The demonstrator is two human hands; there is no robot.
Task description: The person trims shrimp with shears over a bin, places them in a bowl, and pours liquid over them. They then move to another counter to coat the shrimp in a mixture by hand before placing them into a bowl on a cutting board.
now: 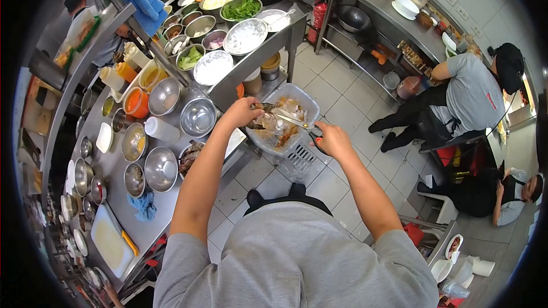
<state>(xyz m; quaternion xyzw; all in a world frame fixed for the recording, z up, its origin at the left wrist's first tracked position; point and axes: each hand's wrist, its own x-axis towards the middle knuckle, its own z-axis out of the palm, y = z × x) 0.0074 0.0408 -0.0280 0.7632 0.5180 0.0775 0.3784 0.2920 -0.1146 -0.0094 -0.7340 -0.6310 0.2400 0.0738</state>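
My left hand (242,112) is closed around a dark grey-brown prawn (260,115), held over a translucent plastic tub (313,108). In my right hand (335,140) is a pair of scissors (297,120); its blades point left and reach the prawn. Whether the blades are apart or together is too small to tell. Wet pale and orange-brown scraps (285,135) lie in the tub below. Beside my left forearm, a metal bowl holds more dark prawns (190,157), partly hidden by the arm.
On the left steel table (165,217) stand several metal bowls (198,118), a white squeeze bottle (162,129), and a cutting board (111,239) with a yellow-handled knife (130,243). A co-worker (474,91) stands at the right counter. A drain grate (301,157) lies in the floor.
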